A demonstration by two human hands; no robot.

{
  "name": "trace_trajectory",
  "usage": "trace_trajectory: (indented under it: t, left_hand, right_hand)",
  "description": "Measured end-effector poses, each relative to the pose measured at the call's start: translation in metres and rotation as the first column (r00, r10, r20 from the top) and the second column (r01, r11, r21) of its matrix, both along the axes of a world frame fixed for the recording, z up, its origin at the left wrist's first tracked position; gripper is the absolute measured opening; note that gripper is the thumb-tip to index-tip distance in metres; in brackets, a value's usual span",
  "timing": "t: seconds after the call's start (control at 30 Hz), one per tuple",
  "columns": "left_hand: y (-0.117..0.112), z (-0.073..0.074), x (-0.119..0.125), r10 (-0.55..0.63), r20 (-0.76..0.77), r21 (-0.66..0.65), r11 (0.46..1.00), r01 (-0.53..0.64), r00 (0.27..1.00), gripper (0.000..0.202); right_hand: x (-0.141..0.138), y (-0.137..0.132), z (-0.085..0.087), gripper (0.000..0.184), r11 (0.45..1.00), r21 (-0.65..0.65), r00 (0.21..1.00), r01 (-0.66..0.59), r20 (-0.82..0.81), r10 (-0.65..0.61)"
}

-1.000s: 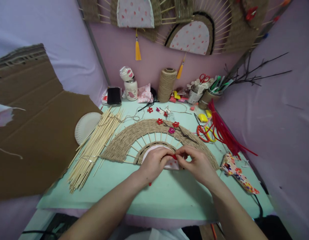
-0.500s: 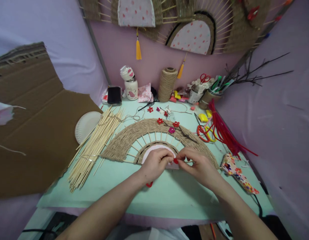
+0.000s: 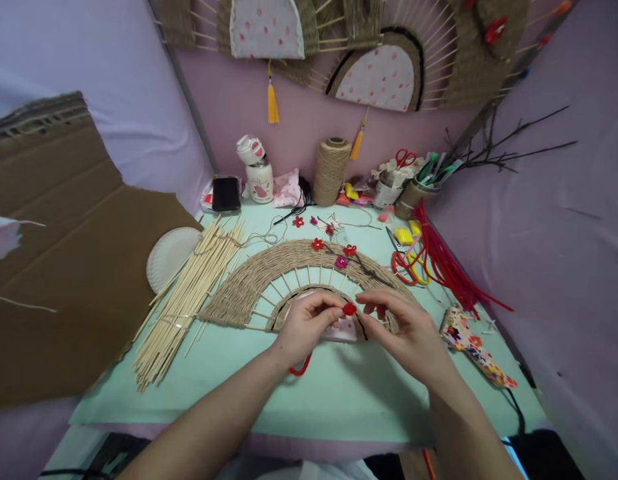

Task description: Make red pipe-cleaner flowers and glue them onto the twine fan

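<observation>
My left hand pinches a red pipe cleaner between thumb and fingertips. Its end is bent into a small, petal-like loop, and a curved red length hangs out below my palm. Just right of the loop, my right hand has its thumb and forefinger apart and holds nothing that I can see. Both hands hover over the front of a fan-shaped piece woven from twine on sticks. Red and magenta flowers and a dark twig lie on its upper weave. My hands partly hide its pale spotted centre.
A bundle of thin sticks and a white paper plate lie left, beside a big cardboard sheet. Scissors, red pipe cleaners and a flower-patterned glue gun are right. A twine spool stands behind.
My right fingers have parted from the red pipe cleaner, which stays in my left hand. Its looped tip now shows more, slightly higher, and more of its tail is visible under my left palm.
</observation>
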State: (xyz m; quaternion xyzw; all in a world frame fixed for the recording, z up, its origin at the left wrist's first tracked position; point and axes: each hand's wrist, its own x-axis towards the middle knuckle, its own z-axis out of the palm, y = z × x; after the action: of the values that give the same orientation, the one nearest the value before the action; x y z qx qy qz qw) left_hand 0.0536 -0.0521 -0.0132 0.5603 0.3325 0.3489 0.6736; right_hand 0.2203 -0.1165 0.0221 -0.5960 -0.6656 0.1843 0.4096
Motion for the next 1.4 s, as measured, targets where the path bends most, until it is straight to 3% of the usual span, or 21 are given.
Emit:
trace_trajectory:
  t: [0.13,0.23,0.47,0.57,0.67,0.87,0.97,1.17,1.4]
  left_hand:
    - [-0.002,0.0,-0.001,0.088,0.064,-0.04,0.996,-0.086,0.994,0.008]
    - [-0.003,-0.001,0.0,0.122,0.069,-0.041,0.992,-0.119,0.99,0.007]
    - [-0.004,0.001,0.001,0.153,0.085,0.03,0.987,-0.156,0.985,0.01]
    - [-0.005,0.0,0.001,0.186,0.079,0.109,0.975,-0.194,0.979,0.005]
    - [-0.006,-0.001,0.001,0.2,0.069,0.108,0.972,-0.207,0.977,0.005]
    - [-0.004,0.001,0.002,0.198,0.048,0.02,0.98,-0.199,0.979,0.007]
    - [-0.004,0.0,0.001,0.197,0.033,0.08,0.977,-0.199,0.98,0.008]
    - [-0.007,-0.001,-0.001,0.223,-0.017,0.302,0.931,-0.207,0.975,0.011]
    - [-0.007,-0.004,-0.001,0.27,-0.096,0.44,0.875,-0.203,0.958,0.011]
  right_hand:
    - [-0.014,0.002,-0.016,0.019,0.999,0.005,0.974,0.039,-0.224,-0.037]
    - [-0.021,0.005,-0.022,0.02,0.999,0.016,0.952,0.038,-0.303,-0.032]
    - [-0.023,0.005,-0.013,0.008,0.997,0.06,0.968,0.051,-0.248,-0.034]
    - [-0.029,0.002,-0.011,0.012,0.985,0.133,0.985,0.109,-0.151,-0.088]
    - [-0.036,-0.002,-0.013,0.019,0.966,0.208,0.987,0.155,-0.06,-0.146]
    - [-0.028,-0.002,-0.016,0.016,0.97,0.05,0.943,0.236,-0.253,-0.216]
    - [-0.026,0.0,-0.012,0.009,0.978,0.031,0.941,0.207,-0.281,-0.19]
    - [-0.029,0.001,-0.004,0.009,0.989,0.064,0.972,0.131,-0.202,-0.116]
    - [-0.034,-0.003,-0.011,0.012,0.965,0.22,0.975,0.145,0.133,-0.177]
